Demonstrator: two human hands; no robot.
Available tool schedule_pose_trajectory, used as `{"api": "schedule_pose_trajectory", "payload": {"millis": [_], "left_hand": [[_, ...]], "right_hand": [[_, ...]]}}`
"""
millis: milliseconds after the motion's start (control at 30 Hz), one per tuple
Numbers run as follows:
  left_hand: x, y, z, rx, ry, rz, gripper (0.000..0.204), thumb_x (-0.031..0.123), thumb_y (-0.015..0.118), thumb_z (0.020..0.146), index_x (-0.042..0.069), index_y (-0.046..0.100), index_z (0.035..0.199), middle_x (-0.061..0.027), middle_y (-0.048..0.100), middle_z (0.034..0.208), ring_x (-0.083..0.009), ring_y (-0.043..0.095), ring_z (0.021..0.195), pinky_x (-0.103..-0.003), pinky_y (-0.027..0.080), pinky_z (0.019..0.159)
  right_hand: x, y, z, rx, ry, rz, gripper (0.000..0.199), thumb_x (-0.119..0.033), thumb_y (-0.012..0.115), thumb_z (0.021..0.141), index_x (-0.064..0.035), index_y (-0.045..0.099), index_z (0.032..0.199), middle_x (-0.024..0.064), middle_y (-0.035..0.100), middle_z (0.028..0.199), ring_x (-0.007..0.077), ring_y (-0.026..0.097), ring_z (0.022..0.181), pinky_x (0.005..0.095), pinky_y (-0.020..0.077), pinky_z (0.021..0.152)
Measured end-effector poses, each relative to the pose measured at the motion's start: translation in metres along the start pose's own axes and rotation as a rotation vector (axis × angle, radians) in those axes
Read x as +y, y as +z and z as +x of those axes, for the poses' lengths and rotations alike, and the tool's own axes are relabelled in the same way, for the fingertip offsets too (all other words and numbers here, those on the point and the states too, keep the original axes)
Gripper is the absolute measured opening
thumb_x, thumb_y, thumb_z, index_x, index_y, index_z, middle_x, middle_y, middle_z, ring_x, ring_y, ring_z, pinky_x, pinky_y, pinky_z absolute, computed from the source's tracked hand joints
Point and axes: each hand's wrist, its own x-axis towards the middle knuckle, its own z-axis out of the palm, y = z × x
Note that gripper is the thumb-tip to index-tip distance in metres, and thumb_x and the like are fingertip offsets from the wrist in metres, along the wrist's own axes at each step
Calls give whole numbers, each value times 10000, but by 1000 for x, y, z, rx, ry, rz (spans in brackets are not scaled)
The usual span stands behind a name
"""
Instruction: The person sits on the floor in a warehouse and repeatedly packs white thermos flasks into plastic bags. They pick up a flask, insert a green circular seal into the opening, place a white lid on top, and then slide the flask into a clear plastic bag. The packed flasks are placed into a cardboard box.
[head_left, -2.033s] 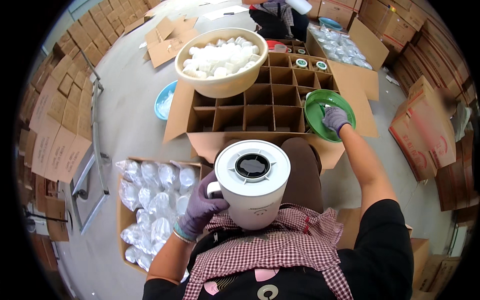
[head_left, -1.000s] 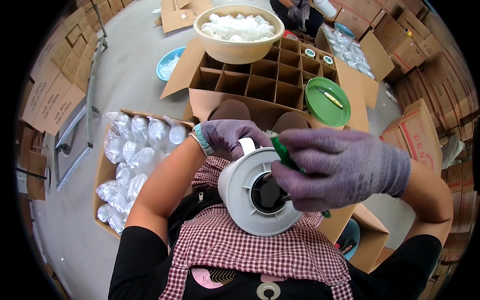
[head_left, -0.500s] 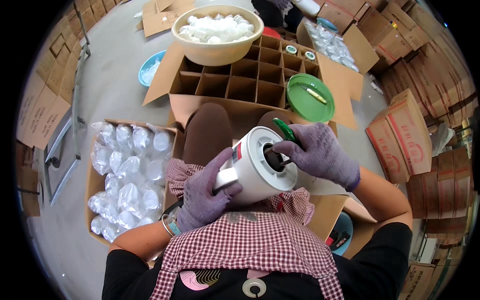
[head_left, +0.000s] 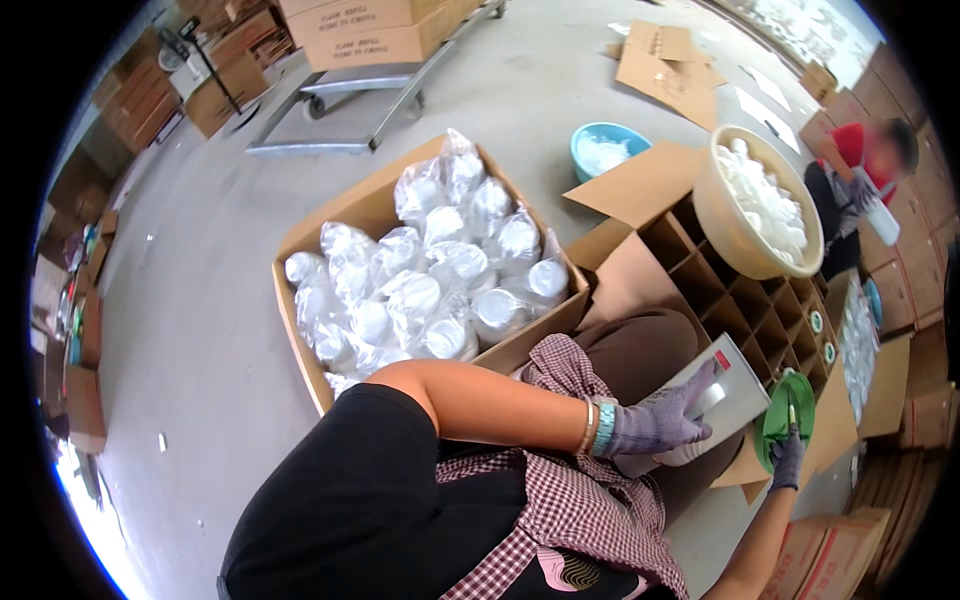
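My left hand, in a purple-grey knit glove, is closed round the handle of a white jug. The jug lies tilted across my lap, and its open end is turned out of sight. Farther right, my gloved right hand reaches over the near edge of a round green tray. Its fingers are at the near end of a slim pale yellow-green tool, which they appear to pinch. The tray rests at the edge of a divided carton.
A carton of clear-bagged white items stands at my left. A cream basin of white pieces sits on the divided carton. Behind are a blue basin, a metal trolley with boxes, and another person holding a white item.
My view has swung left. My right hand has left the jug's opening and gone to the green tray. The left hand keeps the jug, now turned so its opening is hidden.
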Motion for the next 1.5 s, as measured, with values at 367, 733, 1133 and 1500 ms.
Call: {"api": "schedule_pose_trajectory", "payload": {"millis": [367, 733, 1133, 1500], "left_hand": [[-1, -172, -44, -458, 45, 99, 556, 293, 728, 948, 35, 569, 1413, -154, 611, 1389, -253, 575, 1284, -353, 448, 1091], [-236, -624, -273, 1559, -1302, 853, 696, 659, 671, 817, 25, 723, 1101, -197, 686, 1264, -327, 633, 1228, -447, 503, 1011], [-34, -605, -244, 988, -638, 345, 162, 205, 613, 928, 52, 666, 927, -24, 653, 794, -171, 633, 667, -308, 537, 596], [205, -300, -10, -86, 1082, 253, 364, 92, 694, 905, -83, 641, 1220, -208, 660, 1281, -293, 668, 1141, -399, 555, 972]], "right_hand": [[-302, 170, -400, -842, -1525, -933, 586, -278, 872, 606, -135, 687, 1143, 130, 624, 1258, 386, 557, 1251, 618, 322, 1167], [-261, 100, -316, -468, -617, -345, 407, -241, 869, 617, -41, 569, 803, 25, 579, 786, 181, 558, 762, 313, 433, 713], [-118, 91, -348, -426, -435, -408, 358, -278, 544, 1048, -26, 590, 1298, 177, 617, 1296, 265, 587, 1206, 420, 474, 1024], [-262, 90, -339, -258, -1168, -319, 552, -162, 846, 715, -22, 656, 1214, 171, 626, 1177, 345, 599, 1111, 431, 475, 1003]]}}
